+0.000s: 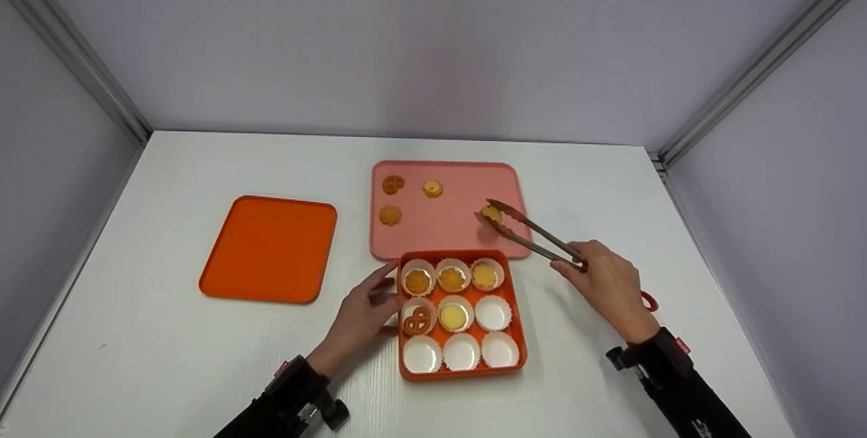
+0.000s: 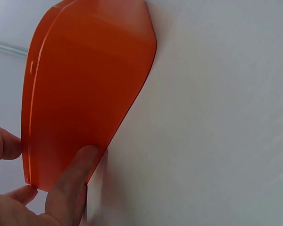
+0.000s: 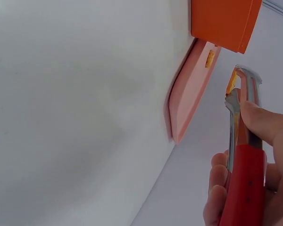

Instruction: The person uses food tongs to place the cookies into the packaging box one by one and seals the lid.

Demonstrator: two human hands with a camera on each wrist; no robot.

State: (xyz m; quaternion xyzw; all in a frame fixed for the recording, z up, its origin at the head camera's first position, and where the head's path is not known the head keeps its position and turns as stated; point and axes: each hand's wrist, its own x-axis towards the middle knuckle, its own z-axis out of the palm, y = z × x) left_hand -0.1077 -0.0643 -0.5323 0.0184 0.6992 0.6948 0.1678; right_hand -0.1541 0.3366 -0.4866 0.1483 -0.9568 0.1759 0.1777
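Observation:
My right hand (image 1: 607, 287) grips metal tongs (image 1: 542, 235) with red handles (image 3: 244, 188). A yellow cookie (image 3: 232, 82) sits between the tong tips, raised above the pink tray (image 1: 454, 238). With its fingers spread, my left hand (image 1: 362, 316) touches the left side of an orange box (image 1: 461, 374) near its far corner; the left wrist view shows fingertips on its wall (image 2: 80, 94). White paper cups line the box. Its far row holds three cookies (image 1: 452, 279); the middle row has a pretzel cookie (image 1: 417, 321) and a pale round cookie (image 1: 452, 317).
On the pink tray lie a brown pretzel cookie (image 1: 393, 185), a flower-shaped cookie (image 1: 390, 215) and a round cookie (image 1: 433, 188). A flat orange square (image 1: 271, 248), perhaps the lid, rests at the left. Grey walls (image 1: 433, 45) enclose the white table (image 1: 135, 343).

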